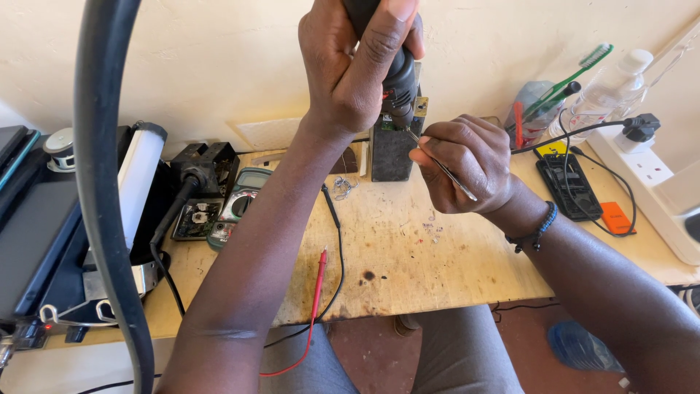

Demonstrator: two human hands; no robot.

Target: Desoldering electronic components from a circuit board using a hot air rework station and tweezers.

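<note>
From my remote seat I noted, far left, a thick black hose [102,182] hanging glossy across the view; beside it a multimeter [237,206] with a green rubbery case, and a red probe [318,284] lying loose on the scuffed plywood bench [408,263]; the left hand [354,69] was wrapped fully closed around a black hot-air handle [397,80], nozzle down over a small board [394,122] propped atop a dark block [390,153] at the bench's back edge; the right hand [463,164] pinched thin metal tweezers [445,169], tips at that board; I judged the heat might scorch fingers so near, or a nudge might topple the block; right, a smooth clear bottle [609,87].
</note>
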